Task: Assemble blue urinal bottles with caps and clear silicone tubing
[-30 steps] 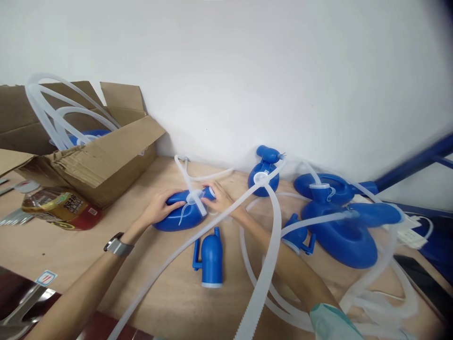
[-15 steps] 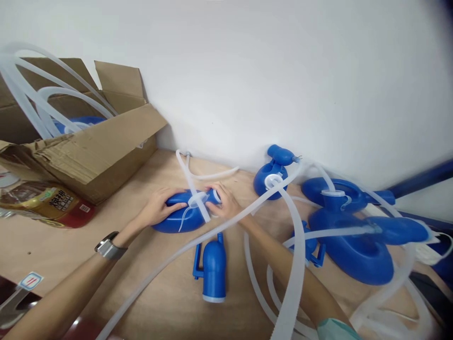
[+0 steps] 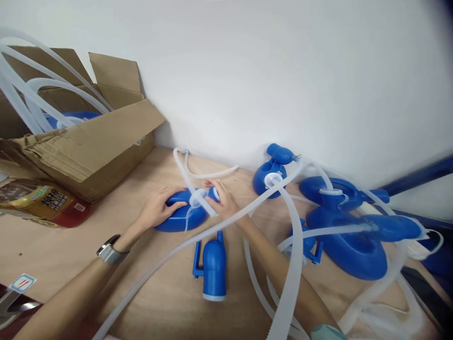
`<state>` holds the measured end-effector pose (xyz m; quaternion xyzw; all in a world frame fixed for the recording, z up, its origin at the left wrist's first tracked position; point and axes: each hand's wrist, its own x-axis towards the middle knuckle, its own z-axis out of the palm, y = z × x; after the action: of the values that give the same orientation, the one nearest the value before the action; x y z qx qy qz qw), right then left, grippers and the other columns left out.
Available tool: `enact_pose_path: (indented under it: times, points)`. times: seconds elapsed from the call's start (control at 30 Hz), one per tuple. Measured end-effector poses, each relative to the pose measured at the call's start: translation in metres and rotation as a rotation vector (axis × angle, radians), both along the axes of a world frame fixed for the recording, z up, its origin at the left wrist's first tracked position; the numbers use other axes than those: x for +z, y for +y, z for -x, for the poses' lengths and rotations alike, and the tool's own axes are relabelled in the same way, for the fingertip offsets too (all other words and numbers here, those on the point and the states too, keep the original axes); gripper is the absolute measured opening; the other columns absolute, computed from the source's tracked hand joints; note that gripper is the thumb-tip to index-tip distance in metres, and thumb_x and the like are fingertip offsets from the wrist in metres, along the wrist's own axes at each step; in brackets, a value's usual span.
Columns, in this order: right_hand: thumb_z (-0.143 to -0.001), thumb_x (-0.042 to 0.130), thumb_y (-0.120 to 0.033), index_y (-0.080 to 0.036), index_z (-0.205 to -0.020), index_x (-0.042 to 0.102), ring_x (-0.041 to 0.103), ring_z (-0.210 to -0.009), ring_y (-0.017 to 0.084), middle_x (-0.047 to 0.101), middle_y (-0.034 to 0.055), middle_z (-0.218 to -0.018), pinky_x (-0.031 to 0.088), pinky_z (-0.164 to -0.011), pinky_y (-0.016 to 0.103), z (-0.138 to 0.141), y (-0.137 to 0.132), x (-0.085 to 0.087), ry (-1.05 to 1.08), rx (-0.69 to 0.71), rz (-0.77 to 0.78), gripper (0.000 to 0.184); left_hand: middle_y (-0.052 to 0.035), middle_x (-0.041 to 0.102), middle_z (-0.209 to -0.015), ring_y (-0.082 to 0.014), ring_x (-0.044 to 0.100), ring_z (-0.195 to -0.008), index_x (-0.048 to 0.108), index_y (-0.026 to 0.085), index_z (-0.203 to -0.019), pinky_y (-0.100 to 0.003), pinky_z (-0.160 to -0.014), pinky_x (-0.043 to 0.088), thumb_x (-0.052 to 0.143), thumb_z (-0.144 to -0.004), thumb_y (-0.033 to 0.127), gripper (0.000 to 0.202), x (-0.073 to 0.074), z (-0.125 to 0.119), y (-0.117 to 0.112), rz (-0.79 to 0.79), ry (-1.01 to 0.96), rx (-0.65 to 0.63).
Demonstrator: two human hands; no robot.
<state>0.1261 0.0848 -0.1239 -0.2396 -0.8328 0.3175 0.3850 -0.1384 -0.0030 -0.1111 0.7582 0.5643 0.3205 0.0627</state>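
Observation:
A blue plastic urinal bottle lies on its side on the wooden table. My left hand is closed over its left part, thumb across the top and fingers behind. A translucent tube runs through a white cap, and its free end slants across the bottle near the mouth. At that mouth, my right hand curls around with its thumb against the tube; part of its grip is hidden. Just in front stands a smaller blue bottle-shaped part with a side bracket and pale rim.
On the left are a cardboard box with tubes and blue bottles, and a drink bottle. Several blue bottles crowd the right side. A long tube crosses in front of my hands. A white wall rises behind.
The tube's end and white cap have shifted slightly right, toward the bottle's mouth. My right fingers have lifted and moved a little left. My left hand stays on the bottle.

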Motion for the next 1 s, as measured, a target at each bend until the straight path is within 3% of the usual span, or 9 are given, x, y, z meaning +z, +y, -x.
enact_pose_path:
  times: [0.1,0.27,0.43,0.57,0.67,0.77,0.83,0.9,1.0]
  points:
    - [-0.101,0.059,-0.035,-0.022,-0.152,0.052,0.065,-0.125,0.027,0.066,0.0122,-0.138,0.050,-0.113,0.046,0.005,-0.008,0.001,-0.016,-0.091,0.061,0.054,-0.0093,0.080,-0.121,-0.0321,0.073,-0.110,0.074,0.024,-0.129,-0.041,-0.093,0.055,0.055,-0.100,0.070,0.058,-0.001,-0.002,-0.002,-0.015,0.025,0.029]
    - [-0.100,0.056,-0.033,-0.025,-0.151,0.057,0.062,-0.131,0.028,0.069,0.0097,-0.135,0.045,-0.118,0.045,0.022,-0.015,0.007,-0.080,-0.383,0.288,0.051,-0.0099,0.079,-0.115,-0.0331,0.071,-0.108,0.075,0.024,-0.126,-0.041,-0.088,0.054,0.052,-0.101,0.070,0.057,-0.004,-0.010,-0.009,-0.037,0.055,0.141]
    - [-0.099,0.057,-0.037,-0.023,-0.145,0.061,0.058,-0.140,0.033,0.066,0.0120,-0.144,0.040,-0.123,0.053,0.034,-0.003,0.015,-0.134,-0.469,0.403,0.048,-0.0104,0.078,-0.113,-0.0337,0.071,-0.105,0.075,0.024,-0.122,-0.042,-0.085,0.054,0.052,-0.100,0.071,0.057,-0.006,-0.023,-0.015,-0.041,0.058,0.286]
    - [-0.101,0.058,-0.045,-0.019,-0.143,0.061,0.062,-0.136,0.035,0.068,0.0160,-0.143,0.046,-0.118,0.053,0.035,0.006,0.016,-0.144,-0.467,0.407,0.049,-0.0116,0.078,-0.116,-0.0338,0.070,-0.109,0.074,0.023,-0.124,-0.042,-0.089,0.054,0.053,-0.099,0.071,0.058,-0.006,-0.026,-0.016,-0.035,0.040,0.318]
    - [-0.106,0.054,-0.046,-0.020,-0.158,0.045,0.062,-0.139,0.026,0.063,0.0146,-0.149,0.049,-0.117,0.040,0.029,0.005,0.009,-0.120,-0.447,0.344,0.059,-0.0115,0.078,-0.119,-0.0336,0.070,-0.112,0.074,0.022,-0.123,-0.042,-0.093,0.053,0.055,-0.098,0.070,0.058,-0.005,-0.025,-0.016,-0.031,0.015,0.311]
    - [-0.113,0.037,-0.040,-0.014,-0.166,0.032,0.064,-0.137,0.018,0.062,0.0168,-0.151,0.052,-0.113,0.033,0.016,-0.002,-0.004,-0.144,-0.426,0.257,0.059,-0.0113,0.078,-0.120,-0.0335,0.070,-0.113,0.074,0.022,-0.122,-0.041,-0.092,0.053,0.054,-0.099,0.069,0.056,-0.003,-0.025,-0.016,-0.029,0.008,0.337]
    - [-0.114,0.032,-0.036,-0.007,-0.155,0.050,0.066,-0.133,0.017,0.067,0.0170,-0.143,0.052,-0.113,0.032,0.003,-0.010,-0.014,-0.213,-0.385,0.188,0.053,-0.0118,0.078,-0.118,-0.0341,0.069,-0.113,0.074,0.022,-0.122,-0.041,-0.090,0.052,0.051,-0.100,0.068,0.055,-0.001,-0.025,-0.016,-0.033,0.011,0.394]
    - [-0.109,0.051,-0.032,-0.011,-0.127,0.072,0.067,-0.129,0.019,0.074,0.0137,-0.131,0.050,-0.117,0.037,-0.010,-0.017,-0.024,-0.314,-0.301,0.112,0.035,-0.0135,0.078,-0.113,-0.0358,0.069,-0.112,0.073,0.021,-0.124,-0.042,-0.089,0.051,0.048,-0.101,0.067,0.057,0.000,-0.025,-0.014,-0.038,0.024,0.464]
    - [-0.091,0.082,-0.026,-0.020,-0.116,0.078,0.066,-0.129,0.026,0.076,0.0098,-0.128,0.047,-0.119,0.048,-0.028,-0.027,-0.036,-0.467,-0.179,0.001,0.026,-0.0165,0.078,-0.112,-0.0391,0.067,-0.113,0.072,0.018,-0.127,-0.045,-0.090,0.050,0.045,-0.102,0.066,0.060,0.001,-0.022,-0.011,-0.032,0.041,0.517]
